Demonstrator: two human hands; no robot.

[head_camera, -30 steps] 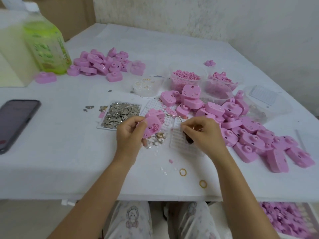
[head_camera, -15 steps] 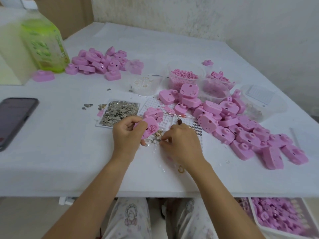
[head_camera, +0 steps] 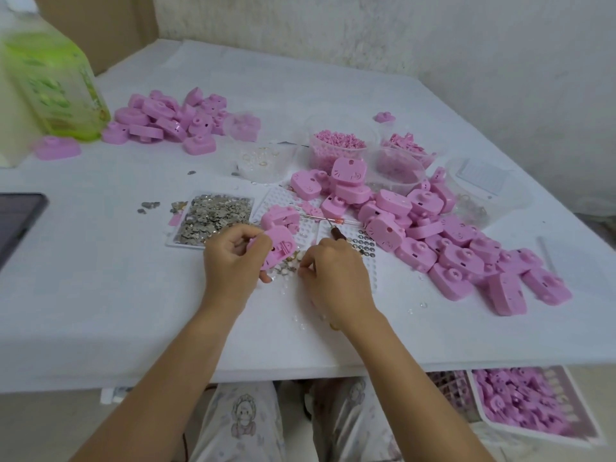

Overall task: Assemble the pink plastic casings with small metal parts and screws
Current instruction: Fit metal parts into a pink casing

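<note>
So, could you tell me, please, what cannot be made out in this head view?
All in the head view:
- Pink casing: the left hand gripping it covers its near side.
- Brown-handled tool: the right hand hides all but one end; any part it pinches is too small.
- Phone: cut off by the left edge.
- Green bottle: blurred, label unreadable.
- Crate of pink parts: the table hides part.

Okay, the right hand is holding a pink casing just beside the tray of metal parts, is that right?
Not quite. In the head view the left hand holds the pink casing; the right hand grips a dark-handled tool. The casing is indeed just beside the tray of metal parts.
</note>
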